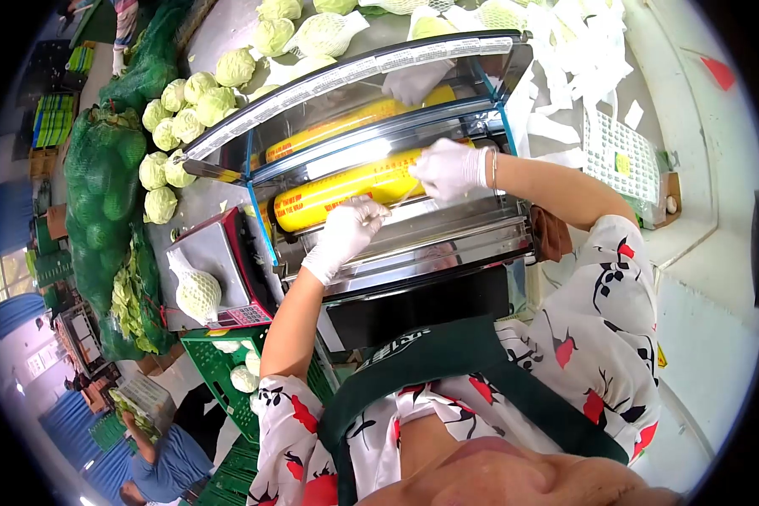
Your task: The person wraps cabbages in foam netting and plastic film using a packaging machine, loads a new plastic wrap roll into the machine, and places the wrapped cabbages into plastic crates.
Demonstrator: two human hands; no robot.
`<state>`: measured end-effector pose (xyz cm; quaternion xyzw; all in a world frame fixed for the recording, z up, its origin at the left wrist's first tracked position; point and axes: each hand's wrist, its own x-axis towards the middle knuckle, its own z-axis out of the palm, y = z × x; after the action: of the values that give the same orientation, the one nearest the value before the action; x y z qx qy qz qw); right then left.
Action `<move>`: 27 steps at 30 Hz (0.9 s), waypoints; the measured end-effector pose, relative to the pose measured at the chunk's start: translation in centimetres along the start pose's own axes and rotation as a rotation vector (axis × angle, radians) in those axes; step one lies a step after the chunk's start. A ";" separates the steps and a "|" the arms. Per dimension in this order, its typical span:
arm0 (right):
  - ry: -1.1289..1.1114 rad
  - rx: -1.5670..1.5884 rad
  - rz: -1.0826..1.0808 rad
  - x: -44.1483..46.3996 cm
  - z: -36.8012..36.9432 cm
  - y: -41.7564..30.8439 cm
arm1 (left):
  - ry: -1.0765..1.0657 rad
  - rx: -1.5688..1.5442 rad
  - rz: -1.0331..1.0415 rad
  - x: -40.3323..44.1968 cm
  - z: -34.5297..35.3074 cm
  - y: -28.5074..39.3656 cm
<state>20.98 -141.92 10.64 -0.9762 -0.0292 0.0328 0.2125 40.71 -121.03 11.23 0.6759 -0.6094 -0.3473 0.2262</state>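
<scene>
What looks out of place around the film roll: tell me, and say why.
The white strips to the right beyond the yellow film roll look untidy: they lie loose and tangled, with some pieces apart from the heap. No spill stands out.

Over at nine o'clock I see a bulging green mesh sack (101, 202), at eight a slotted green plastic crate (201, 364), and toward two a flat red triangle (718, 74).

Film roll (320, 199): glossy, smooth yellow plastic. Machine tray (485, 243): polished, reflective metal. Scale plate (225, 257): smooth metal, soft sheen. Sacks (101, 219): coarse green netting. Crate (201, 364): moulded green plastic. Apron (430, 356): matt dark-green cloth. Shirt (594, 316): smooth printed cloth.
</scene>
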 end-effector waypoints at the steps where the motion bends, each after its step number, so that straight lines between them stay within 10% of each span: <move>1: -0.033 0.038 0.020 -0.3 0.1 -0.7 | 0.045 0.047 0.019 0.2 -0.2 -0.1; 7: 0.007 -0.069 0.052 -2.7 0.7 -4.1 | 0.145 0.508 0.134 4.3 -2.1 0.8; 13: 0.005 -0.175 0.058 -3.6 0.6 -2.4 | -0.309 0.455 -0.153 8.1 -0.6 0.2; 27: -0.109 -0.268 -0.169 -3.1 -0.1 0.5 | -0.049 0.618 -0.009 5.7 1.0 -1.4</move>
<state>17.96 -142.66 10.63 -0.9866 -0.1270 0.0633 0.0806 40.99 -126.28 8.37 0.7068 -0.6885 -0.1624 -0.0064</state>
